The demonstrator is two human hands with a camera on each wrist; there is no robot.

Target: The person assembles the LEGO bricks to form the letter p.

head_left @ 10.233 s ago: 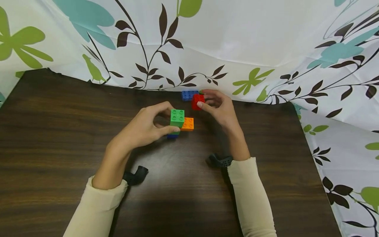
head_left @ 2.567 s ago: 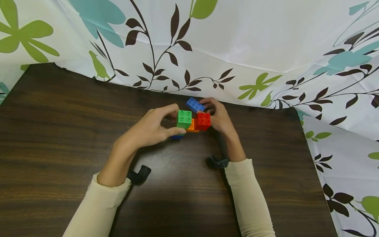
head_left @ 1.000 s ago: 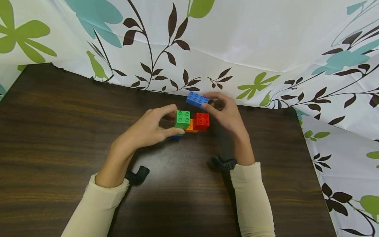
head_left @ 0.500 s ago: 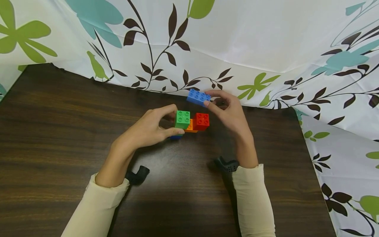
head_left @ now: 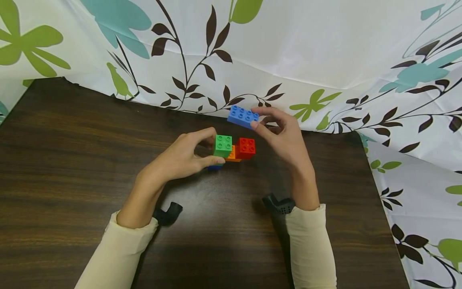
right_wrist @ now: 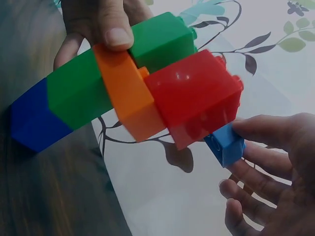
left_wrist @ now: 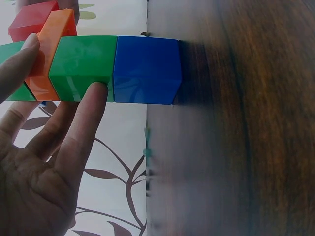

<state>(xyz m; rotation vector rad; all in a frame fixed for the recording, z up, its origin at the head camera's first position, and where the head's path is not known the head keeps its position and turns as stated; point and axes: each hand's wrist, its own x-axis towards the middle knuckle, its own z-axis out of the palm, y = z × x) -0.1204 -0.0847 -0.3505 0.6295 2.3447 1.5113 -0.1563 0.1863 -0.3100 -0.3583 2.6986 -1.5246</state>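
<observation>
My left hand (head_left: 177, 156) holds an upright stack of toy building bricks between thumb and fingers. At its foot, a dark blue brick (left_wrist: 147, 69) meets the table in the left wrist view. Above it come a green brick (left_wrist: 83, 69) and a flat orange brick (right_wrist: 129, 93) jutting out sideways. On the orange one sit a second green brick (head_left: 223, 145) and, on the jutting end, a red brick (head_left: 246, 148). My right hand (head_left: 285, 138) pinches one end of a longer light blue brick (head_left: 241, 116), studs up, behind the stack and apart from it.
The dark wooden table (head_left: 90, 160) ends at a white curtain (head_left: 306, 48) with leaf prints, close behind the light blue brick. Black wrist-worn devices sit at the left wrist (head_left: 167, 214) and at the right (head_left: 278, 204).
The red brick, in my right hand ten seconds ago, now sits on the orange one. My right hand has since taken the light blue brick and moved it back slightly. The left hand keeps its hold.
</observation>
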